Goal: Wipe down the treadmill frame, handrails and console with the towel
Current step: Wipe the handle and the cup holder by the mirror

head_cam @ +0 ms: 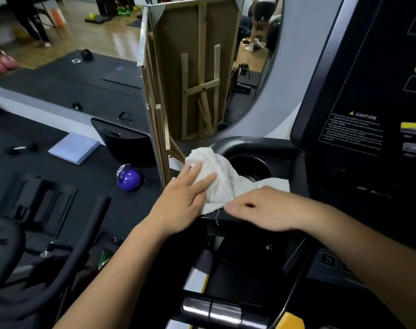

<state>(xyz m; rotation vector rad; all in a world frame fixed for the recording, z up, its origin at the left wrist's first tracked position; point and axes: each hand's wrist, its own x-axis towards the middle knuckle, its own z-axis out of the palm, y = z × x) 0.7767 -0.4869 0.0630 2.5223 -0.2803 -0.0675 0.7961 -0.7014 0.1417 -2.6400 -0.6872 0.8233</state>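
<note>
A white towel lies bunched on the left tray of the black treadmill console, partly over the round cup holder. My left hand rests flat on the towel's left side, fingers stretched out and pressing it down. My right hand lies palm down over the towel's near edge at the tray's front rim, and its fingertips are blurred. A loose thread hangs from the towel below that hand. The console's caution label and buttons show at the right.
A wooden easel and board stand just beyond the tray. A purple kettlebell and a white foam pad sit on the black floor mat at left. A black curved handlebar is at lower left. A chrome grip is below.
</note>
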